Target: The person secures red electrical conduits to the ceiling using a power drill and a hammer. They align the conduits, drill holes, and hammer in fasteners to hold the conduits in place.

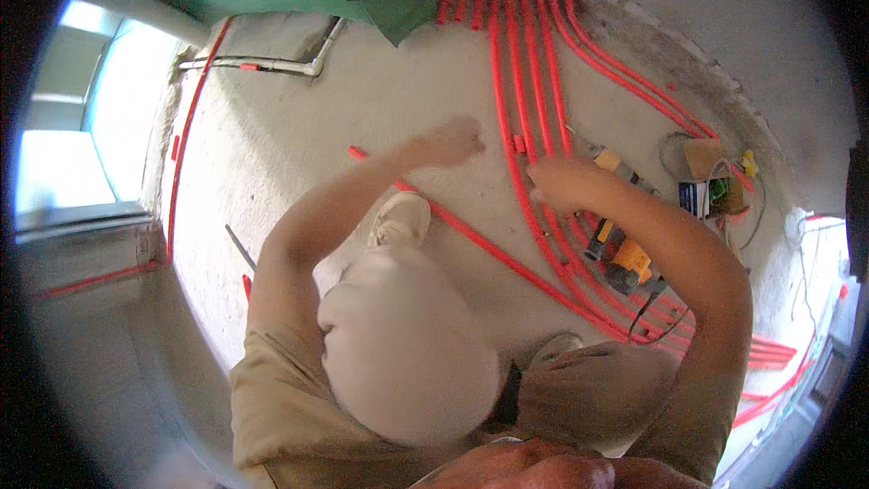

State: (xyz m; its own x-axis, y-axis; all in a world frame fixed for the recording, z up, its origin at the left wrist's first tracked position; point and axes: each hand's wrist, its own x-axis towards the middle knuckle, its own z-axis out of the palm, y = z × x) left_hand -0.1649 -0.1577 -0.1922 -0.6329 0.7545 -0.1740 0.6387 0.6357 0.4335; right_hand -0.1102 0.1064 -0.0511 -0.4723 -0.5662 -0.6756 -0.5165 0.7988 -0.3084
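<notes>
Several red plastic conduit pipes (pixel 504 88) run side by side over the concrete floor and bend to the lower right. My left hand (pixel 463 140) is just left of them, its fingers curled and blurred; whether it holds something small cannot be told. Over the pipes is my right hand (pixel 560 183), its fingertips pointing left and partly hidden, so its grip is unclear. A separate red pipe (pixel 475 231) slants past my shoe (pixel 402 219) towards the bundle. Near the bundle, a short red coupling (pixel 519 144) lies between pipes.
Yellow and black power tools (pixel 630 259) lie beside my right forearm, with a cable. Further right stands an opened cardboard box (pixel 704 151) holding small items. A white pipe (pixel 285 66) with an elbow lies at the upper left, near a green sheet (pixel 397 7). Walls flank the floor.
</notes>
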